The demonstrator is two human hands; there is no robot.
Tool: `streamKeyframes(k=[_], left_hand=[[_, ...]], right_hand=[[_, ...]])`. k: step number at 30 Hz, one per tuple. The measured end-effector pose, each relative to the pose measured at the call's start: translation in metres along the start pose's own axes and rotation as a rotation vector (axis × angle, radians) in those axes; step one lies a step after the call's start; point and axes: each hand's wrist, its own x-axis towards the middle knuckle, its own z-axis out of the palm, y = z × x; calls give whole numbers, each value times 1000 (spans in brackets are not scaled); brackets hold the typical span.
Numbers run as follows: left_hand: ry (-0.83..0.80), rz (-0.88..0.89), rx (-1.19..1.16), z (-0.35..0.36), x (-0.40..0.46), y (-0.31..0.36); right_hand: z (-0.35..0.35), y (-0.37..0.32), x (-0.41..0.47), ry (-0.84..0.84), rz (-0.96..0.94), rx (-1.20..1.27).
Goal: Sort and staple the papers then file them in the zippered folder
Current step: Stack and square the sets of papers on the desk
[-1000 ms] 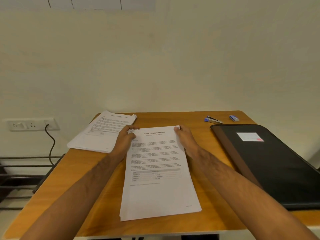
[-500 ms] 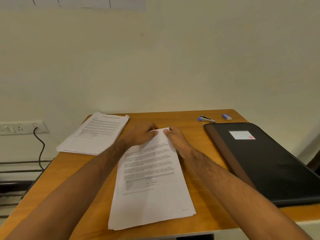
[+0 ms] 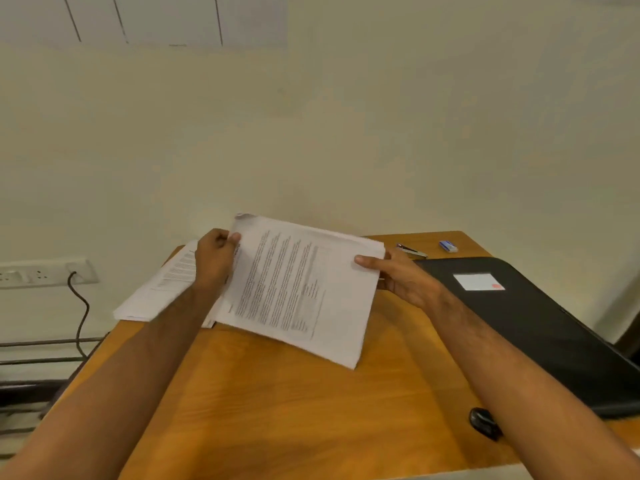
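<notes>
A thin set of printed papers [image 3: 301,289] is lifted off the wooden table [image 3: 294,410] and turned sideways, its text running vertically. My left hand [image 3: 214,261] grips its left edge near the top corner, thumb on the printed face. My right hand [image 3: 398,275] pinches the right edge, thumb on top and fingers underneath. A second stack of papers [image 3: 162,289] lies flat at the table's back left, partly behind my left forearm. The black zippered folder [image 3: 540,327] with a white label lies closed on the right. A stapler [image 3: 412,251] rests at the back edge.
A small blue box [image 3: 448,245] sits near the back right corner. A small black object [image 3: 485,422] lies by the folder's near corner. A wall socket [image 3: 45,273] with a black cable is on the left, above metal rails. The wall stands close behind the table.
The papers have gone from lying flat in front of me to being lifted and rotated about a quarter turn. Both hands moved apart to opposite edges.
</notes>
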Motion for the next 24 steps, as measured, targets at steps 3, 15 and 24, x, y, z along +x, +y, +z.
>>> streamKeyframes(k=[3,15,24], left_hand=[[84,-40,-149,0,-8,2],[-33,8,-311,14,-45,-1],[-64,6,-280,15,-43,-2]], right_hand=[[8,-2,1,37,-86,157],[37,3,-1,233,-221,1],[33,9,-3,238,-217,-56]])
